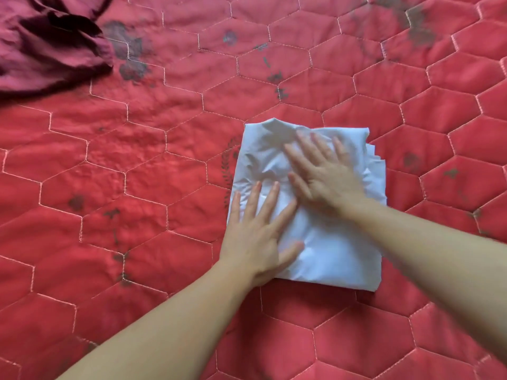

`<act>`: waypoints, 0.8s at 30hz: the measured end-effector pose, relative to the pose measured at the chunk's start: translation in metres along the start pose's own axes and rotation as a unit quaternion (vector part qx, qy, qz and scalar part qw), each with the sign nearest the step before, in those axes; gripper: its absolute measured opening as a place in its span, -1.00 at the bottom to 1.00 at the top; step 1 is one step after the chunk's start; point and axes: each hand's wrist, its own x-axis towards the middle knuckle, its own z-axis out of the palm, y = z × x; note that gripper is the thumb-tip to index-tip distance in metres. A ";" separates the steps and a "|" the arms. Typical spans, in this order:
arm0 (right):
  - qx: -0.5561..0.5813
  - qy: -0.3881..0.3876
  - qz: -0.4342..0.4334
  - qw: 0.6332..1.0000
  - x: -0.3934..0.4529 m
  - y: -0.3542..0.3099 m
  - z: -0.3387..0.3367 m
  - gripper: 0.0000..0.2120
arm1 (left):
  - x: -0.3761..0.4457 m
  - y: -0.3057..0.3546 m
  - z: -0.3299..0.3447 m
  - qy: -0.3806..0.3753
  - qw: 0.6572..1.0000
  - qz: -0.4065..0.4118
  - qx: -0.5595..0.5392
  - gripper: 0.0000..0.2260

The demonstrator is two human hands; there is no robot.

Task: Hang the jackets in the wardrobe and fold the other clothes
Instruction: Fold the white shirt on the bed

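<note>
A white garment (332, 250) lies folded into a rough rectangle on the red quilted bedspread (153, 187), right of centre. My left hand (256, 237) presses flat on its near left part, fingers straight and spread. My right hand (323, 174) lies flat on its upper part, fingers spread and pointing to the far left. Several folded layers show at the garment's right edge. A dark red garment (46, 45) lies crumpled at the far left corner, away from both hands.
The bedspread has hexagon stitching and dark floral prints, and it fills the whole view. No edge of the bed shows.
</note>
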 end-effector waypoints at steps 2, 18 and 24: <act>-0.005 -0.015 0.012 1.000 0.001 0.028 0.004 -0.41 | 0.000 0.000 0.003 -0.001 1.000 0.003 -0.002 -0.32; 0.144 0.039 0.260 0.954 -0.085 0.004 0.018 -0.39 | 0.010 -0.022 -0.026 0.092 0.854 -0.316 -0.403 -0.45; 0.146 0.034 0.305 0.941 -0.136 -0.011 0.019 -0.36 | -0.017 -0.010 -0.028 0.028 0.836 -0.337 -0.432 -0.41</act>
